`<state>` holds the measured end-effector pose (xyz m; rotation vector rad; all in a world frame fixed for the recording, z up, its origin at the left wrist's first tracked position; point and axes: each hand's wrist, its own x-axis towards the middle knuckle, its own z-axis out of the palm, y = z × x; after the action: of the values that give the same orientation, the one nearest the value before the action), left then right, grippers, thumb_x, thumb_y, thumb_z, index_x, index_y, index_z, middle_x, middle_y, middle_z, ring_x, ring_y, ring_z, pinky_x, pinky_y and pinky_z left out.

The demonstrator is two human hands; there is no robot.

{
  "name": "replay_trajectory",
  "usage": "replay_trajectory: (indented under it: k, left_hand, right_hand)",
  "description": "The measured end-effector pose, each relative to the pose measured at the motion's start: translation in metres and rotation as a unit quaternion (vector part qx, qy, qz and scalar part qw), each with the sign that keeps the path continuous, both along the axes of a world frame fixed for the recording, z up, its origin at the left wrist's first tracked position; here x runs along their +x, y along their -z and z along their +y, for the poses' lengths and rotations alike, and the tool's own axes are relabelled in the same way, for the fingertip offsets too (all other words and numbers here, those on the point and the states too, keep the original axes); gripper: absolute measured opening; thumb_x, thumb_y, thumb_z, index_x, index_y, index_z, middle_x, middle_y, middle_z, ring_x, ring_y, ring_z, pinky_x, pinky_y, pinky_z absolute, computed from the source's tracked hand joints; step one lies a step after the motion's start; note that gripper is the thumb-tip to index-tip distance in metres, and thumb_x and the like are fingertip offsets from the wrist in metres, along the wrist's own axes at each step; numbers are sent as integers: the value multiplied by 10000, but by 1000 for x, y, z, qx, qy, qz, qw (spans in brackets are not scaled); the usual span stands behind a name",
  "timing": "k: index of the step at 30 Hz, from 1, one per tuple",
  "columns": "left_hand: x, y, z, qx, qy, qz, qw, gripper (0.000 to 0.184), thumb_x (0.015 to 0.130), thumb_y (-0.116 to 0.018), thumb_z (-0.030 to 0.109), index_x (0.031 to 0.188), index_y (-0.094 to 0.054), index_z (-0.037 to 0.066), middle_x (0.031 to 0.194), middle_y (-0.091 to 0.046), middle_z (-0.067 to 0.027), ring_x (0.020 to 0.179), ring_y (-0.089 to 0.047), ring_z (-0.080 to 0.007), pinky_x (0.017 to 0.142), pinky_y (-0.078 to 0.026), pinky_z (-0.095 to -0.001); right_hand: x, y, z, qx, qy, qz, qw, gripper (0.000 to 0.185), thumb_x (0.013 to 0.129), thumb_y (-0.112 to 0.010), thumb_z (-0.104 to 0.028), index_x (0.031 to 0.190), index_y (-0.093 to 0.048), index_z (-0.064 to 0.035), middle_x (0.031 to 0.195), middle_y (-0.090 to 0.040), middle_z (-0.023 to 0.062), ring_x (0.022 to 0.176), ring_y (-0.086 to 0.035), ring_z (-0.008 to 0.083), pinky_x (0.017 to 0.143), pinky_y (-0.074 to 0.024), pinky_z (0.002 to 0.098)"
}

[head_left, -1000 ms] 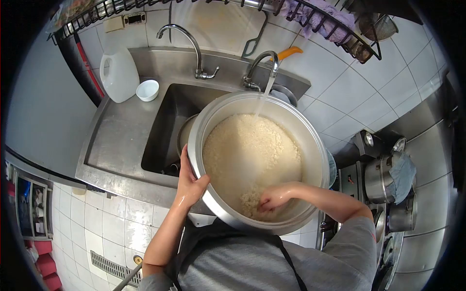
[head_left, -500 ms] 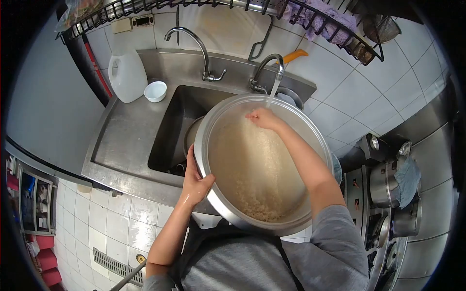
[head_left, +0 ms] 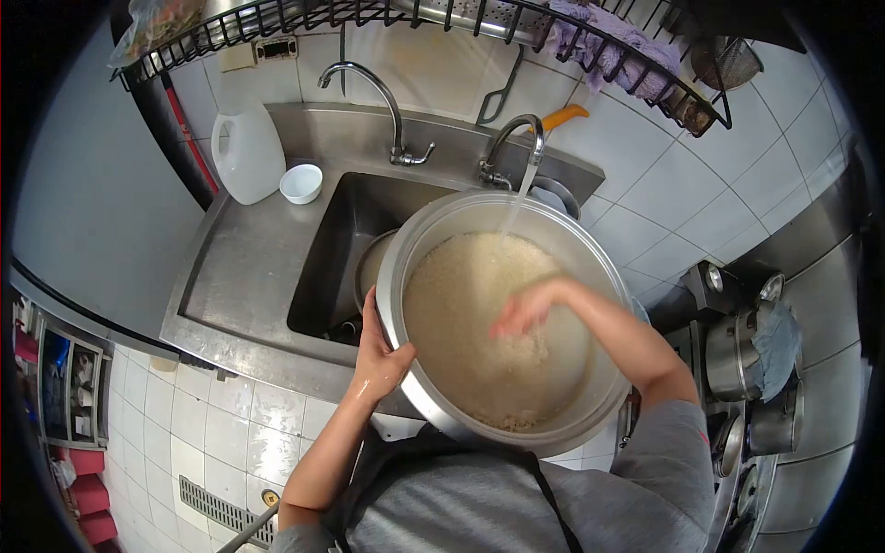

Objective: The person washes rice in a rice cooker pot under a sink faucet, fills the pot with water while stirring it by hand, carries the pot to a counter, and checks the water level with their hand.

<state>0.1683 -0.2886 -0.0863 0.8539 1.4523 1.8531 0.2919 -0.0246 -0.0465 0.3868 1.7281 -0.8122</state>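
Observation:
A large silvery metal pot (head_left: 419, 382) rests at the sink's front, holding rice (head_left: 452, 276) in cloudy water. My left hand (head_left: 380, 364) grips the pot's left side, its thumb over the rim and its fingers along the outer wall. Inside the pot, my right hand (head_left: 530, 309) is over the rice near the middle, blurred by motion, so its fingers cannot be made out. From the right faucet (head_left: 525, 129) a stream of water (head_left: 519, 198) falls into the far part of the pot.
Left of the pot is the steel sink basin (head_left: 323, 249) with another round vessel (head_left: 369, 263) partly under the pot. A second faucet (head_left: 373, 88), a white bowl (head_left: 300, 184) and a white plastic jug (head_left: 249, 152) stand around it. Overhead hangs a black wire rack (head_left: 369, 13).
My right hand has moved from the pot's far side, by the water stream, toward me to the middle. More rice shows at the far side. My left hand keeps its hold on the rim.

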Motion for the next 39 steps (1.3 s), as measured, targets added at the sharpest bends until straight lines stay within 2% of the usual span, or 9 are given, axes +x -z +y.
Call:
replay_trajectory:
  k: [6,8,10,14,18,23,25,29,39]
  left_hand:
    - [0,3,0,-5,-3,15,1000,911,635,-532,-33,1393,-28,-42,1379,-263,-172,1282,-279,-222,1054,-220,-314]
    - [2,1,1,-1,-19,11,1000,919,609,-545,-18,1400,-75,-23,1379,-283,-159,1281,-285,-217,1055,-217,-307]
    - [2,2,0,1,-11,0,1000,920,609,-543,-18,1401,-74,-20,1376,-286,-156,1280,-285,-216,1054,-216,-305]
    - [-1,2,-1,-4,5,7,1000,915,632,-524,-36,1399,-24,-27,1369,-274,-160,1277,-281,-216,1049,-223,-308]
    - [2,-7,-1,-12,-1,-3,1000,915,632,-520,-40,1401,-25,-19,1366,-278,-157,1276,-283,-213,1046,-229,-308]
    - [2,-8,-2,-12,0,-9,1000,915,631,-520,-44,1403,-29,-14,1380,-260,-161,1282,-276,-218,1050,-228,-314]
    - [4,-6,0,-10,-11,-16,1000,919,614,-531,-27,1403,-58,-11,1379,-273,-160,1277,-289,-222,1052,-229,-317]
    - [4,4,2,-8,-32,-7,999,925,580,-542,11,1403,-119,1,1365,-313,-155,1258,-329,-229,1045,-249,-317]
    - [3,3,1,1,-18,-12,1000,921,610,-542,-7,1408,-81,4,1381,-299,-162,1270,-320,-233,1052,-243,-325]
  right_hand:
    - [-110,94,77,390,31,452,802,395,777,-546,-261,1122,-598,-77,1060,-615,188,924,-627,296,793,-481,421]
    - [-131,68,8,399,104,371,832,287,778,-532,-208,947,-666,-20,991,-630,217,904,-631,316,771,-484,441]
    - [-113,82,-47,489,-147,465,723,237,773,-534,-199,835,-697,-39,900,-648,213,855,-642,324,730,-495,445]
    - [-53,70,-140,229,-342,423,807,260,765,-531,-232,909,-682,-76,929,-656,134,913,-616,301,849,-447,416]
    - [49,71,-126,41,-394,595,700,308,740,-554,-233,987,-652,-78,1182,-545,118,1183,-436,262,966,-341,423]
    - [14,2,-82,-1,-455,207,866,211,676,-530,-137,813,-665,-48,870,-647,126,845,-611,282,719,-477,417]
    - [-10,16,-40,-146,-192,460,855,150,674,-501,-127,689,-620,-37,708,-621,135,658,-589,321,577,-459,447]
    - [-82,46,13,137,-261,629,719,161,738,-534,-189,695,-580,-40,782,-604,112,755,-579,316,647,-455,441]
    - [72,86,100,384,-11,486,785,361,899,-453,-317,1135,-525,-52,1140,-555,171,970,-558,363,823,-450,452]
